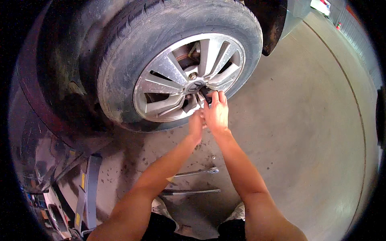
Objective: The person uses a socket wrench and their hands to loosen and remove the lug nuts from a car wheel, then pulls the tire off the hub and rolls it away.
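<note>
A car wheel with a silver alloy rim (168, 69) and a worn black tire (120, 74) fills the upper middle of the head view. At the rim's lower right, close to the centre cap (195, 86), my right hand (217, 114) has its fingers closed at a small dark object (206, 94). Its kind is mostly hidden by the fingers and the spokes. Just left of it, my left hand (196, 123) is held against or very near the right hand, its fingers curled and smeared by motion. A lug nut (193, 75) shows above the cap.
On the floor below my hands lie a ratchet (197, 173), a metal bar with a dark grip (197, 192) and a small pale piece (213, 157). Dark car bodywork (60, 92) runs along the left. A grey metal beam (93, 188) stands at the lower left.
</note>
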`<state>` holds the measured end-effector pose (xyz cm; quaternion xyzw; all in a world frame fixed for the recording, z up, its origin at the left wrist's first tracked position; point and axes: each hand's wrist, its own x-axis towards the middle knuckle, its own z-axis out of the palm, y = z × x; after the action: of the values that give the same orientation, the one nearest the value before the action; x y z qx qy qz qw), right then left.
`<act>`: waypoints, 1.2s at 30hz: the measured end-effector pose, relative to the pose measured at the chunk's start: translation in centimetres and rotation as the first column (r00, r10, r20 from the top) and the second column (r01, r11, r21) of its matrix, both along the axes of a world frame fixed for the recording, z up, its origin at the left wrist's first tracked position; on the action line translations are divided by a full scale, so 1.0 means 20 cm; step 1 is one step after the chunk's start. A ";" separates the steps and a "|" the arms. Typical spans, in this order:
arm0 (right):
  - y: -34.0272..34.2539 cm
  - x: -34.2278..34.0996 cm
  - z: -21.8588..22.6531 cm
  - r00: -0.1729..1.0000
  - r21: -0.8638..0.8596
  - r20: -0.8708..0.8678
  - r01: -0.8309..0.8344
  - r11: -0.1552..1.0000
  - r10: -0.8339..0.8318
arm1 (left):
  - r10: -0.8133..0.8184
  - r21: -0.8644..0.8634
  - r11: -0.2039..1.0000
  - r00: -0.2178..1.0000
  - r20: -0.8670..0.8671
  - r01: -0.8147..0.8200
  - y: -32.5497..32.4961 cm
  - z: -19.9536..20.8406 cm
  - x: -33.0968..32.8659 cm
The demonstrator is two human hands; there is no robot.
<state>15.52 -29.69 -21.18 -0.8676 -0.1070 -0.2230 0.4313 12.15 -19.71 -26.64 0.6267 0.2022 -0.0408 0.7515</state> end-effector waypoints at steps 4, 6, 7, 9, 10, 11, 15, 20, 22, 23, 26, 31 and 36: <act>0.07 -0.03 0.04 0.988 0.470 -0.153 0.054 0.881 0.021 | 0.010 -0.448 0.890 0.985 -0.174 -0.088 0.08 0.21 0.10; 0.02 -0.02 0.07 0.752 0.672 -0.590 0.255 0.695 0.294 | -0.014 -0.457 0.888 0.992 -0.124 -0.044 0.07 0.14 0.16; -0.04 0.02 0.03 0.598 0.678 -0.683 0.306 0.668 0.419 | -0.026 -0.466 0.885 0.995 -0.098 -0.022 0.05 0.13 0.19; -0.08 0.04 0.00 0.461 0.689 -0.711 0.306 0.657 0.531 | -0.038 -0.502 0.865 0.993 -0.111 -0.023 0.05 0.07 0.20; -0.06 0.02 0.02 0.503 0.712 -0.673 0.243 0.659 0.542 | -0.060 -0.533 0.846 0.994 -0.090 0.002 0.09 0.03 0.19; -0.04 0.00 0.03 0.541 0.731 -0.632 0.177 0.660 0.555 | -0.079 -0.561 0.827 0.995 -0.069 0.027 0.12 -0.01 0.19; -0.05 -0.02 -0.05 0.971 0.205 -0.236 0.023 0.978 0.026 | 0.078 -0.520 0.839 0.982 -0.172 -0.158 0.00 0.23 0.14; -0.01 0.07 -0.05 0.573 0.799 -0.597 0.354 0.487 0.562 | -0.021 -0.505 0.861 0.988 -0.152 -0.059 0.11 0.06 0.22; -0.01 0.06 -0.07 0.599 0.779 -0.599 0.280 0.562 0.532 | 0.008 -0.504 0.859 0.985 -0.171 -0.094 0.09 0.09 0.20; 0.00 0.05 -0.08 0.612 0.764 -0.598 0.242 0.597 0.517 | 0.023 -0.502 0.857 0.983 -0.180 -0.112 0.08 0.11 0.19; -0.02 0.03 -0.11 0.944 0.461 -0.300 0.014 0.887 0.140 | 0.055 -0.478 0.865 0.975 -0.214 -0.154 0.03 0.20 0.17; -0.06 0.07 -0.04 0.524 0.827 -0.562 0.328 0.457 0.640 | 0.019 -0.479 0.875 0.995 -0.100 -0.065 0.06 0.19 0.17; -0.04 -0.02 0.00 0.985 0.304 -0.146 -0.041 0.952 0.089 | 0.068 -0.505 0.846 0.975 -0.213 -0.169 0.06 0.18 0.18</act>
<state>15.08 -30.52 -21.16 -0.8032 -0.0660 -0.1528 0.5720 15.77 -18.61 -23.08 0.3797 0.2918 -0.1060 0.8715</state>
